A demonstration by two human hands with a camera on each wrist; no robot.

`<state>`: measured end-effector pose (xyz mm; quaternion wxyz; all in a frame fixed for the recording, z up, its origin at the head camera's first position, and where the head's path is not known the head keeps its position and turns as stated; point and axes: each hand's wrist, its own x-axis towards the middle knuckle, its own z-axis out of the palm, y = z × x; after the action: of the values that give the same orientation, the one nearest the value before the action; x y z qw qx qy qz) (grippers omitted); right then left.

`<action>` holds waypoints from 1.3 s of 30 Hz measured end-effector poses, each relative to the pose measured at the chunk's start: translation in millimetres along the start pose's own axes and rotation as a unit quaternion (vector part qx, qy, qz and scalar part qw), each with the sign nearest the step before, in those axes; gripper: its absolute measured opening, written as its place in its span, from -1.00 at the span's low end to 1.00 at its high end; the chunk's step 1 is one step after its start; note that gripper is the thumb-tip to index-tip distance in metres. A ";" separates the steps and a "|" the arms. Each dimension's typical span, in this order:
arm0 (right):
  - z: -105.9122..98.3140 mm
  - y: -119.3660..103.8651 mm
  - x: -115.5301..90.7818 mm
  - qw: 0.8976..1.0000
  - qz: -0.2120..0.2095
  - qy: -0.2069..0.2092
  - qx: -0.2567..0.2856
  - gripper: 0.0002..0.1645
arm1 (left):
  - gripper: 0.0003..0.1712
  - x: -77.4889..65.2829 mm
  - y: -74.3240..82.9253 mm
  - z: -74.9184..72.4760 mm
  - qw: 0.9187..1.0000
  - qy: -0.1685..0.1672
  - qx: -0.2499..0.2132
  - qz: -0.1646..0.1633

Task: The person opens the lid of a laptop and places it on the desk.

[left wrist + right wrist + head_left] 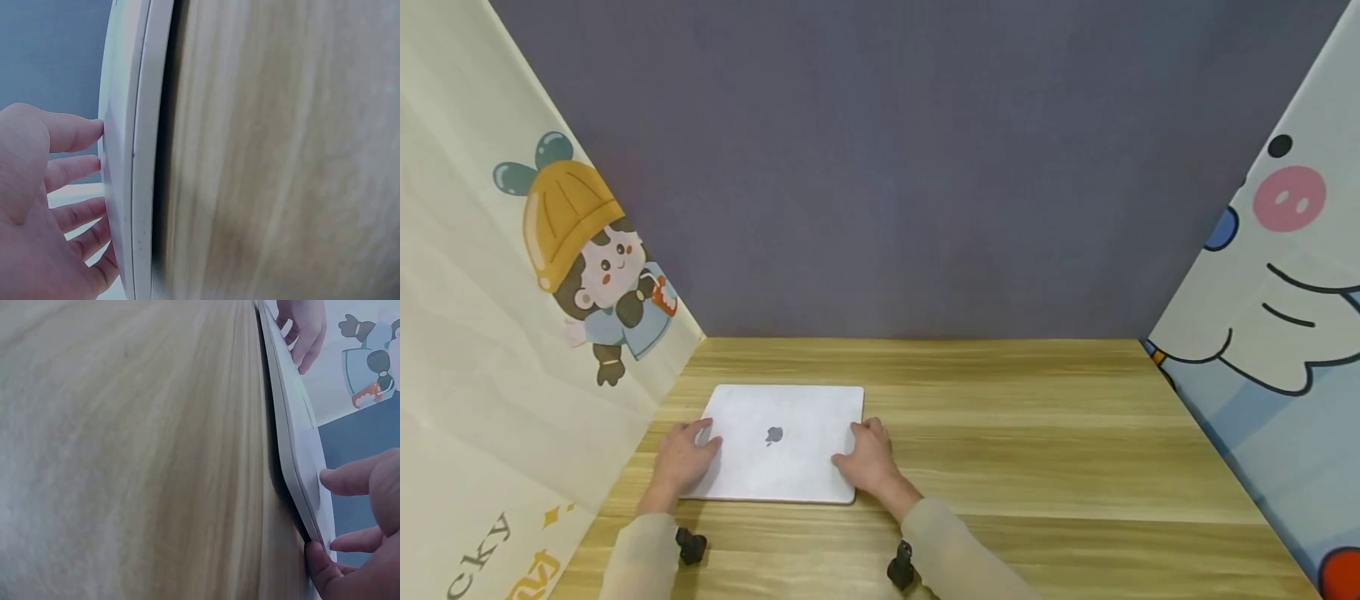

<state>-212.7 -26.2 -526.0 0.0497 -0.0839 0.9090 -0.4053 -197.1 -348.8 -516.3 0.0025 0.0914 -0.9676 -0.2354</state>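
Note:
A closed silver laptop [805,408] with a dark apple logo lies flat on the wooden table, left of the middle. My left hand [679,458] is at its left side; the left wrist view shows the spread, fairly straight fingers [78,212] and thumb touching the lid. At the opposite side, my right hand [871,458] grips the laptop's edge. In the right wrist view its thumb [350,478] rests on the lid while a fingertip [317,559] sits at the lower rim. A dark shadow line runs beneath the laptop's front edge in both wrist views.
The wood-grain table [1060,450] extends to the right of the laptop. A dark grey panel [925,167] stands behind it. Printed cartoon sheets flank the table, a left one [460,333] and a right one [1255,400]. Small black devices [691,546] show at both sleeves.

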 end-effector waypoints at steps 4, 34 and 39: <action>-2.9 3.2 -0.8 1.000 0.001 -0.006 -0.010 -0.17 | -0.38 -0.3 1.8 4.1 1.000 0.002 0.000 0.006; -46.0 37.6 -8.1 0.999 0.047 0.011 -0.018 -0.17 | -0.38 -10.9 47.5 26.0 0.997 -0.001 -0.017 0.069; -57.1 45.3 -10.3 0.998 0.047 0.020 -0.027 -0.20 | -0.38 -12.3 55.7 32.2 0.997 -0.004 -0.019 0.078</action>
<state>-216.7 47.2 -521.5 0.0485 -0.0348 0.9234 -0.3791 -196.3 -283.3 -519.0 0.0190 0.0148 -0.9671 -0.2531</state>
